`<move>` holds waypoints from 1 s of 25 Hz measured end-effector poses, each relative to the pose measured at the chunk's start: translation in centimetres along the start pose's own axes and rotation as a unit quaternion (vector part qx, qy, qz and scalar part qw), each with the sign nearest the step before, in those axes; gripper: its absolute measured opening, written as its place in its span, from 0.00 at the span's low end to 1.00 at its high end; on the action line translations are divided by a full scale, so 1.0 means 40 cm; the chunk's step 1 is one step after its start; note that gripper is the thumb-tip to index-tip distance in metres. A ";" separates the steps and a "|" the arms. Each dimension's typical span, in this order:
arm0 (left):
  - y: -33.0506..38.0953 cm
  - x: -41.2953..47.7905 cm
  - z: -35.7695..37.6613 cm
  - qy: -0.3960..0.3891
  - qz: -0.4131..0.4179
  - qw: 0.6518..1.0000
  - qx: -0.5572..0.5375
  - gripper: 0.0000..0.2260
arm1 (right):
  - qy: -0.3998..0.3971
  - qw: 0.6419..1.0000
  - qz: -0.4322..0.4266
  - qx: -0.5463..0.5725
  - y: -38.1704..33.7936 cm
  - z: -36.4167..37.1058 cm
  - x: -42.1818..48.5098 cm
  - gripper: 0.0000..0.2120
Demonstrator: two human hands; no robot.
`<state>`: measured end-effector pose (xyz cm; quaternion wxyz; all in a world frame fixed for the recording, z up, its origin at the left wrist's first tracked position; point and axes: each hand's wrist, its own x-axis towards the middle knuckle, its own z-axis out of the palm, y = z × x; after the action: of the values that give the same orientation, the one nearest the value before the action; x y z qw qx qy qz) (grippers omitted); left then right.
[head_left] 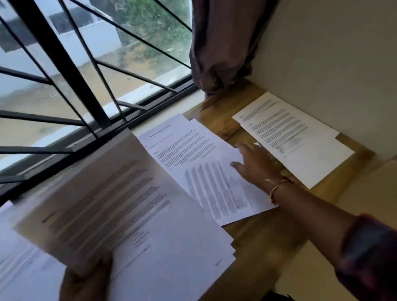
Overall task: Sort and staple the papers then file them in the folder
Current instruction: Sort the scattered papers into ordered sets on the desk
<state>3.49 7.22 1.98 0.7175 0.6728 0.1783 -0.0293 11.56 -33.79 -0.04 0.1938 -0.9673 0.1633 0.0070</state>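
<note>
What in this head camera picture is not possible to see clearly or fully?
All in the head view:
- Print on the held stack, the middle pile and the right pile: too blurred or small to read.
- Left hand: fingers hidden behind the held stack; only the thumb shows.
- Right hand: fingertips smeared by motion blur.
- Left sheets: cut off by the frame's left edge.

Left hand [83, 279] grips paper stack [114, 204]; right hand [256, 163] touches sheets [193, 156].
</note>
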 end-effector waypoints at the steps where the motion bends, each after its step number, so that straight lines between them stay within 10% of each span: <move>1: -0.016 -0.011 0.038 0.001 0.021 1.000 0.003 0.11 | -0.033 0.998 -0.006 -0.059 0.053 -0.005 0.030 0.32; 12: -0.108 -0.120 0.315 0.031 -0.023 0.998 0.048 0.12 | -0.023 0.996 -0.088 0.008 0.187 0.009 0.102 0.22; 17: -0.124 -0.159 0.428 0.021 -0.039 0.999 0.018 0.15 | -0.044 0.960 0.004 0.277 0.291 -0.120 0.107 0.14; 25: -0.165 -0.148 0.627 -0.015 -0.111 0.994 0.005 0.13 | 0.063 0.951 0.213 0.215 0.566 -0.201 0.114 0.25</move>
<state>1.52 -19.05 -1.80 0.7092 0.6515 0.2414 -0.1198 8.27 -57.99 -1.38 0.3807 -0.8437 0.3753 -0.0482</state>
